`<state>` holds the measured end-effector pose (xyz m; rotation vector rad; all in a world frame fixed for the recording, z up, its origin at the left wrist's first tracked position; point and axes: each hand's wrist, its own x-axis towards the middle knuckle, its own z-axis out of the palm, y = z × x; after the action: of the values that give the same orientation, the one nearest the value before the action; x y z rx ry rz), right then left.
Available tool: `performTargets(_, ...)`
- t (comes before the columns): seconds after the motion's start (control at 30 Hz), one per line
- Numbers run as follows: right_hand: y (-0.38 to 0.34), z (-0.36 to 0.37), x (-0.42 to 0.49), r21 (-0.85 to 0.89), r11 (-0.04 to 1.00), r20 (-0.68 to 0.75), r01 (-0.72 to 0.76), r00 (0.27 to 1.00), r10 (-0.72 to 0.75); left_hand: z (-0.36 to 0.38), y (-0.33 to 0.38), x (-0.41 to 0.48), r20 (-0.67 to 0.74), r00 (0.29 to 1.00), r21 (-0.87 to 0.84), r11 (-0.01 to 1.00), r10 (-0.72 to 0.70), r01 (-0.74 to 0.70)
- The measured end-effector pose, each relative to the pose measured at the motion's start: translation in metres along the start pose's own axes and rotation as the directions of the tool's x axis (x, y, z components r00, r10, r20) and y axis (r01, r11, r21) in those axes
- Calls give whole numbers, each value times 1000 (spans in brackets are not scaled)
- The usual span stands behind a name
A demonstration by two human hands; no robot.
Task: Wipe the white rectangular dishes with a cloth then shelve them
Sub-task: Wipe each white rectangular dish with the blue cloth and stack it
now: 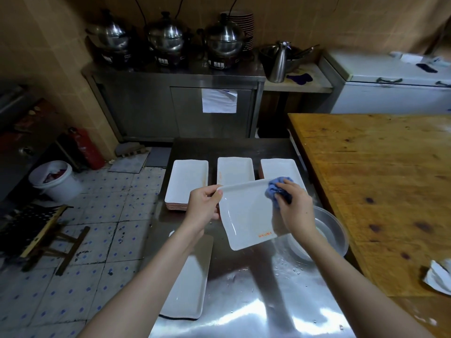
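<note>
The left hand (203, 206) has a closed grip on the left short edge of a white rectangular dish (246, 215), with the thumb on the top of the rim and the fingers curled beneath. The right hand (295, 208) has its grip bunched around a blue cloth (278, 189), which it presses onto the dish's far right corner. The dish is held above the steel worktop (244, 301), turned at an angle. Small orange lettering (264, 234) shows along its near right rim.

Just beyond the held dish, three lots of matching white dishes sit in a row on the worktop: a left stack (186, 184), a middle one (234, 170) and a right one (278, 169), partly hidden by the cloth and hand. Another white dish (188, 284) lies near the left edge of the worktop, under the left forearm. A round metal basin (334, 230) sits to the right, beneath the right wrist, with water drops around it.

A wooden table (378, 191) stands to the right. On the tiled floor at the left are a white bucket (52, 179) and a red fire extinguisher (87, 150). Three steel pots (168, 35) sit on a far metal cabinet (175, 108).
</note>
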<state>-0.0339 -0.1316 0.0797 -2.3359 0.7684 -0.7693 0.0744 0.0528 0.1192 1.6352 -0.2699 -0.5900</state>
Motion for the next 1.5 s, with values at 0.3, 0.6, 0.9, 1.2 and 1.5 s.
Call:
performTargets(0.3,-48,23,-35,88,971,68,220,972,-226,7,-3,8,-46,999,-5,1000,-23,23)
performTargets(0.6,-20,28,-49,31,901,205,432,880,-429,1,-9,11,-82,996,1,999,-33,33)
performTargets(0.9,9,2,-28,-76,985,12,158,988,-157,-8,-14,18,-152,986,-26,997,-74,71)
performTargets(1.2,-28,45,-69,81,913,166,399,898,-407,1,-19,23,-191,975,-60,993,-112,102)
performTargets(1.5,-16,24,-75,11,857,317,515,811,-491,-9,-26,18,-220,966,-57,991,-133,124)
